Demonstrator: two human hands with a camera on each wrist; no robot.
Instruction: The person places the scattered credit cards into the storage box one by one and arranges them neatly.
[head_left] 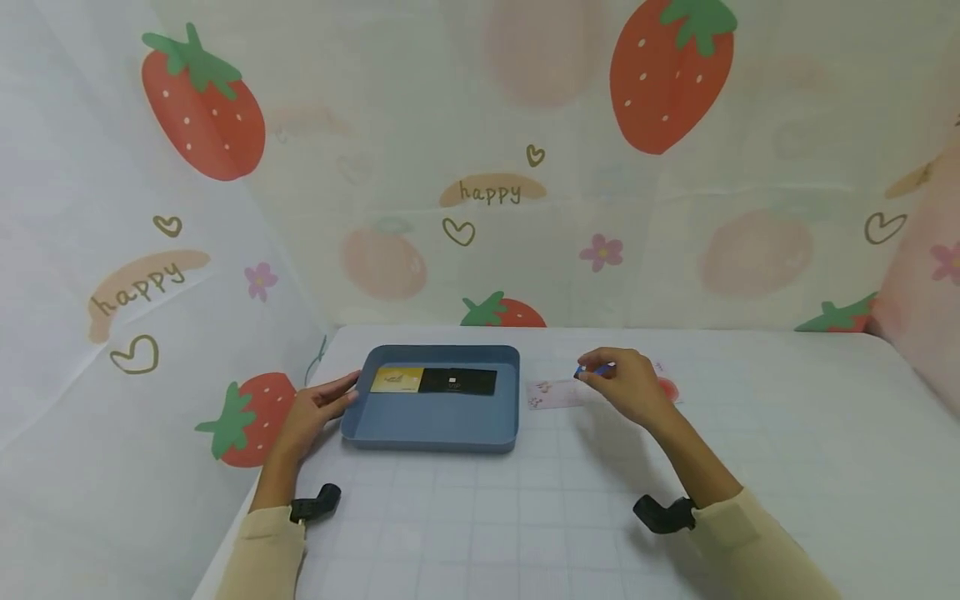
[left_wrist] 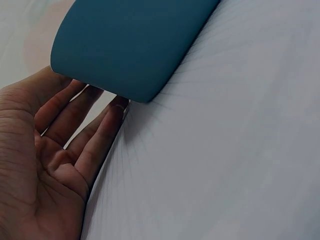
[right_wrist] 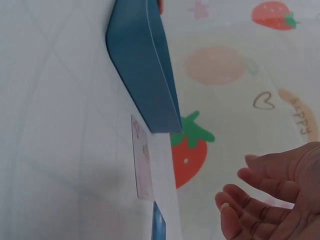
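Observation:
A blue-grey tray [head_left: 431, 429] lies on the table, with a gold card [head_left: 396, 380] and a black card [head_left: 459, 382] side by side in it. My left hand [head_left: 318, 412] touches the tray's left wall with extended fingers; some fingertips are hidden behind the wall in the left wrist view. Right of the tray, my right hand [head_left: 618, 383] hovers over the table, fingers loosely bent. The right wrist view shows a gap between its thumb and fingers and nothing in it. Close by are a blue card [right_wrist: 159, 222] and a pale pink patterned card [head_left: 553, 395].
Another light card with a red patch [head_left: 668, 388] lies partly behind the right hand. The table has a white gridded cover [head_left: 480, 525]. Strawberry-print cloth [head_left: 375, 167] hangs along the back and left of the table.

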